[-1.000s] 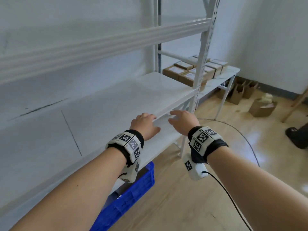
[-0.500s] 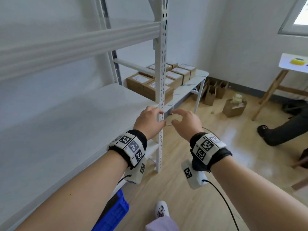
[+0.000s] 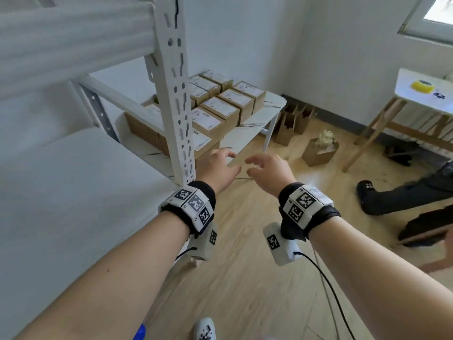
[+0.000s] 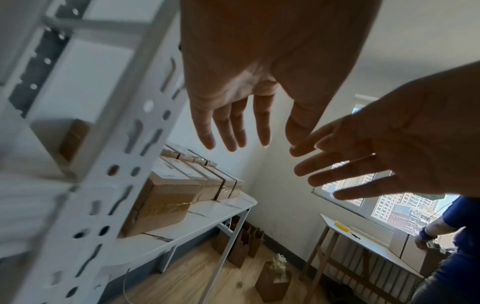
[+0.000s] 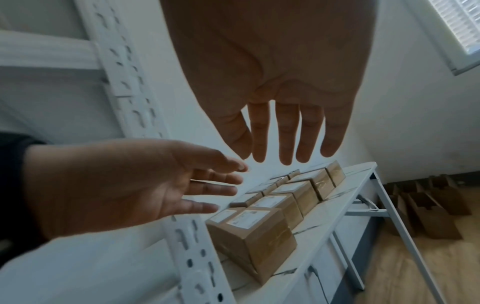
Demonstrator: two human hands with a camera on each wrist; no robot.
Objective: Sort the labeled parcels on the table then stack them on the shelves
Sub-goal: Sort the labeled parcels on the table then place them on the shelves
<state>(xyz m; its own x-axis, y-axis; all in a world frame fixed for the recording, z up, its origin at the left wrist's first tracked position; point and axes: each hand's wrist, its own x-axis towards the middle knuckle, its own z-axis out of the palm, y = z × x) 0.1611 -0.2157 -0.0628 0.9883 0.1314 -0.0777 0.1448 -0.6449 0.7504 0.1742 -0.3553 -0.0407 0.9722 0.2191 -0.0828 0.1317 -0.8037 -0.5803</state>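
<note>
The white metal shelving unit (image 3: 171, 77) stands at the left, and the 1 shelf board (image 3: 73, 182) in view holds nothing, so stacking has not started as far as can be seen. Beyond its post, the white marble-pattern table (image 3: 259, 114) carries every brown cardboard labeled parcel (image 3: 221, 111), packed in rows. The left hand (image 3: 218, 165) and right hand (image 3: 267, 173) reach toward them, fingers spread, holding nothing.

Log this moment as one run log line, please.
stage: reaching toward parcels | left hand: open, empty | right hand: open, empty | parcels: on table beside shelf post | shelf: no parcels seen
</note>
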